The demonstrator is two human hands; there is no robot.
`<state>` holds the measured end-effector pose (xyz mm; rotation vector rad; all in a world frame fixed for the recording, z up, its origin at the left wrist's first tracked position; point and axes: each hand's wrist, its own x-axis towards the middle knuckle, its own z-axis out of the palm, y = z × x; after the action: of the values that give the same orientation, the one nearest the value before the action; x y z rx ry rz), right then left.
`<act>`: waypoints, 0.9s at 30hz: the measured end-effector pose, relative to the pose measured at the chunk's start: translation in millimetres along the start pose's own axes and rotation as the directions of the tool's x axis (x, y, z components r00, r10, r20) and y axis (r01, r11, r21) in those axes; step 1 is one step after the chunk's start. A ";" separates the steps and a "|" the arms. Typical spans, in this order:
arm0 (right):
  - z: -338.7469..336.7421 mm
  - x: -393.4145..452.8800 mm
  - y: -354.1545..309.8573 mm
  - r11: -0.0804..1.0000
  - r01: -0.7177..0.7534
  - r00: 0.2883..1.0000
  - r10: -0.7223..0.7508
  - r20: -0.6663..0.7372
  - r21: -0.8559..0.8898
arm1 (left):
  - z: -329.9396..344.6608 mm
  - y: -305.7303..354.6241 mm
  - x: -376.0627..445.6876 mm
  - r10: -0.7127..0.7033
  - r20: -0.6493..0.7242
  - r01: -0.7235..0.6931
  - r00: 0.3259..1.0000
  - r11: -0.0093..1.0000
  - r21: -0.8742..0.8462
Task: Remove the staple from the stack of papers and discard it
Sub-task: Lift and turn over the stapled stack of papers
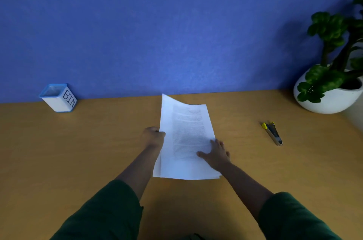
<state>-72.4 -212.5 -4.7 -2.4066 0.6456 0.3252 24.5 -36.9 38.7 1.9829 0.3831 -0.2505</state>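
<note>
A stack of printed white papers is in the middle of the wooden desk, its left side lifted and its far left corner curling upward. My left hand grips the stack's left edge about halfway along. My right hand lies flat with spread fingers on the lower right part of the top sheet. The staple is too small to make out. A staple remover with yellow tips lies on the desk to the right, apart from both hands. A small white container with a blue rim, marked BIN, stands at the far left by the wall.
A potted green plant in a round white pot stands at the far right corner. A blue wall runs along the back of the wooden desk. My green sleeves fill the bottom of the view.
</note>
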 end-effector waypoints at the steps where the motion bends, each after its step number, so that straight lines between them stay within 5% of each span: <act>1: -8.6 2.2 -5.7 0.987 -0.009 1.000 0.012 -0.020 0.159 | -0.7 5.1 -2.5 0.072 -0.014 -0.071 0.997 0.996 0.053; 4: -40.8 1.5 -32.8 0.844 0.054 0.992 0.017 -0.126 0.533 | -6.2 31.4 -14.4 0.332 -0.033 -0.313 0.943 0.914 0.259; 8: -90.1 -2.5 -62.2 0.522 0.074 0.988 0.076 -0.133 0.850 | -16.0 68.0 -35.0 0.663 -0.022 -0.553 0.748 0.641 0.532; 11: -120.8 -14.1 -65.1 0.235 0.048 0.999 0.010 -0.052 0.971 | -24.2 82.7 -50.7 0.839 -0.007 -0.702 0.544 0.459 0.545; 15: -145.3 -25.6 -54.3 0.034 0.022 0.997 -0.079 -0.020 0.999 | -26.4 81.5 -60.5 0.980 0.048 -0.838 0.191 0.137 0.528; 19: -152.3 -36.1 -38.2 -0.070 -0.057 0.997 -0.053 0.053 0.996 | -27.7 64.3 -63.1 0.970 0.148 -0.866 0.195 0.100 0.490; 23: -144.4 -43.1 -24.5 0.127 -0.204 0.979 0.005 0.205 0.971 | -28.8 49.9 -65.2 0.960 0.235 -0.877 0.152 0.021 0.480; 27: -128.7 -49.2 -9.2 0.200 -0.267 0.963 0.026 0.268 0.943 | -30.2 31.5 -70.3 0.943 0.301 -0.887 0.140 -0.016 0.461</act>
<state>-100.0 -268.2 118.6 -1.0045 0.6857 0.1263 -28.6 -33.0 102.1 2.3528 -1.2163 0.7468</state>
